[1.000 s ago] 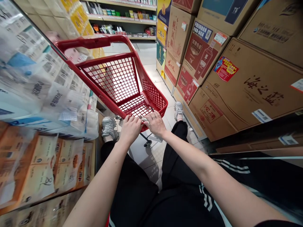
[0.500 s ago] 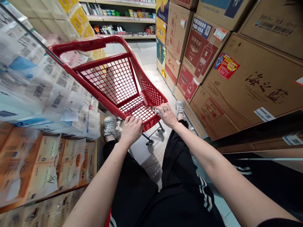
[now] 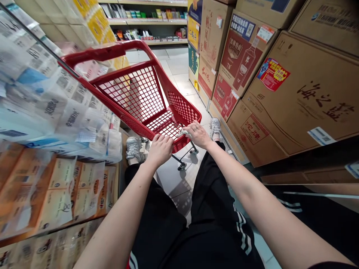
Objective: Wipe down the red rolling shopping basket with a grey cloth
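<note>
A red plastic shopping cart [image 3: 175, 91] with a grid basket stands in front of me, its near rim between my shoes and its handle at the far left. My left hand [image 3: 161, 149] is closed over the near rim, fingers curled over the edge. Beside it on the right, my right hand [image 3: 198, 135] presses a small whitish cloth or tissue [image 3: 183, 132] against the same rim near the corner. Most of the cloth is hidden under the fingers. No goods show inside the visible part of the basket.
Stacked cardboard cartons [image 3: 316, 101] line the right side. Wrapped white packs [image 3: 70, 112] and orange packs [image 3: 61, 186] crowd the left, close to the cart. Store shelves [image 3: 151, 22] cross the far end of the tiled floor [image 3: 179, 80].
My right hand has slid slightly left along the rim with the cloth, away from the corner and closer to my left hand. The left hand keeps its hold. The view has shifted a little.
</note>
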The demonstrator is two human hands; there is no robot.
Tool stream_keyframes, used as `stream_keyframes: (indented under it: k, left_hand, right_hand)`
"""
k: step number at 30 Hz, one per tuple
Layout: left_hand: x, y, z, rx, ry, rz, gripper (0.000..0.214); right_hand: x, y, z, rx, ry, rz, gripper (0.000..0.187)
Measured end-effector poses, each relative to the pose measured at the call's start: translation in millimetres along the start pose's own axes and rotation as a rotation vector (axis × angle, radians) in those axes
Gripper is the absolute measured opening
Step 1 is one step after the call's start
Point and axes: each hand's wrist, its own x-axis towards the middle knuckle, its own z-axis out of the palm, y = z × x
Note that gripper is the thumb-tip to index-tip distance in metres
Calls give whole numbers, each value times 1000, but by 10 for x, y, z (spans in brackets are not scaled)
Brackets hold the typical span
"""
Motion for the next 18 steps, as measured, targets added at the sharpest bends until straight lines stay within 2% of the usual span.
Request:
stream_keyframes:
  k: [4, 13, 18]
  left_hand:
    - [107, 29, 28, 48, -26, -7, 18]
    - [289, 57, 87, 96, 1, -63, 17]
    - [379, 38, 118, 76, 22, -47, 15]
  right_hand:
    - [81, 101, -25, 12, -12, 26, 34]
    - [353, 141, 12, 16, -19, 200, 39]
    - [401, 263, 51, 36, 11, 209, 38]
